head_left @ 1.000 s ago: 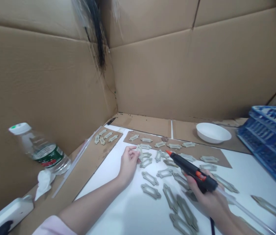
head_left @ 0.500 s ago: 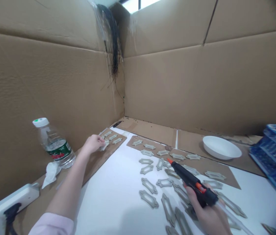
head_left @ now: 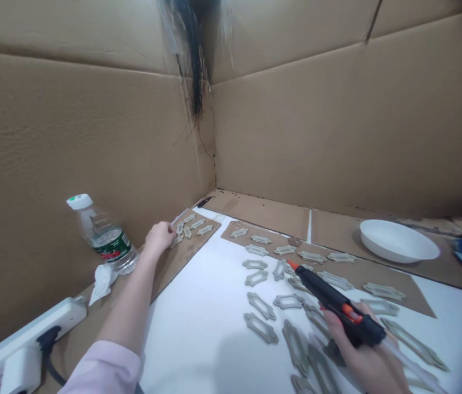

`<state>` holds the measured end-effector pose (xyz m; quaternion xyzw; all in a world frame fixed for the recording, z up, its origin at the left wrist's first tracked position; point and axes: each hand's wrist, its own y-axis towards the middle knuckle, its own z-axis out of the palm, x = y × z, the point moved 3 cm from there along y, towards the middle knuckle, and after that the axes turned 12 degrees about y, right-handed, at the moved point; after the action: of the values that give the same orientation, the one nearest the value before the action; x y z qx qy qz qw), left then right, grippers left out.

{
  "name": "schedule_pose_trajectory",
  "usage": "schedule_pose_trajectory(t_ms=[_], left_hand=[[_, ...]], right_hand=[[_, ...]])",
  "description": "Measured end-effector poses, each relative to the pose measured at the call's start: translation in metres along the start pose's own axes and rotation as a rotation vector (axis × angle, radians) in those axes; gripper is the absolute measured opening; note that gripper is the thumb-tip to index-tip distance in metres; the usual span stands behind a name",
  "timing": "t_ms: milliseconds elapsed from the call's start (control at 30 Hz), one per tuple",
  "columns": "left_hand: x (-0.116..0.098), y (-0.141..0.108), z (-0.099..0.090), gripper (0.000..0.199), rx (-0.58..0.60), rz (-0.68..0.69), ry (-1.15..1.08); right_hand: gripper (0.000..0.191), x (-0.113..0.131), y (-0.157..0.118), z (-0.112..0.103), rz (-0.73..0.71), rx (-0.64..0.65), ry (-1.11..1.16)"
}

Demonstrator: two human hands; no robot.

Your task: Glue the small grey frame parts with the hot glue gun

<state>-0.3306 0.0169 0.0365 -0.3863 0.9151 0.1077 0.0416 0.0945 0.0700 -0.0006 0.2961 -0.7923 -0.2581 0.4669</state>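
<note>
Item: one black hot glue gun (head_left: 337, 303), orange-nozzled, gripped by closed right-hand fingers (head_left: 331, 322); left hand (head_left: 159, 236) lay curled just beside small grey frame pieces (head_left: 187, 231) (any grip there could not be told).

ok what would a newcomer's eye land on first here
The black hot glue gun with its orange tip, gripped in the right hand at lower right, stands out first. Rows of grey openwork frame pieces spread across the white board in the middle, and tall cardboard walls box in everything behind.
</note>
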Motion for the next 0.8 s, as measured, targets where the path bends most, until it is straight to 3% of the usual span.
schedule_pose_trajectory(t_ms=[133,233,267,367,467,567,800], left_hand=[[-0.026,-0.015,-0.017,0.024,-0.23,0.057,-0.028],[-0.06,-0.036,-0.015,0.027,-0.339,0.207,-0.121],[-0.074,-0.045,-0.009,0.027,-0.338,0.293,-0.152],[-0.115,-0.075,0.02,0.025,-0.187,0.613,-0.155],[-0.139,-0.098,0.048,0.024,-0.064,0.78,-0.172],[-0.148,-0.101,0.062,0.025,-0.077,0.782,-0.199],[-0.164,-0.063,0.069,0.032,-0.327,0.615,-0.015]], right_hand=[[0.037,0.007,0.004,0.0,-0.006,0.01,0.021],[0.034,0.011,0.005,-0.001,-0.049,0.002,0.038],[0.032,0.011,0.005,-0.001,-0.045,0.01,0.034],[0.028,0.011,0.004,-0.002,-0.022,0.016,0.034],[0.025,0.011,0.003,-0.003,-0.034,0.007,0.028],[0.023,0.013,0.003,-0.003,-0.063,0.008,0.03],[0.024,0.011,0.001,0.0,-0.04,0.018,0.043]])
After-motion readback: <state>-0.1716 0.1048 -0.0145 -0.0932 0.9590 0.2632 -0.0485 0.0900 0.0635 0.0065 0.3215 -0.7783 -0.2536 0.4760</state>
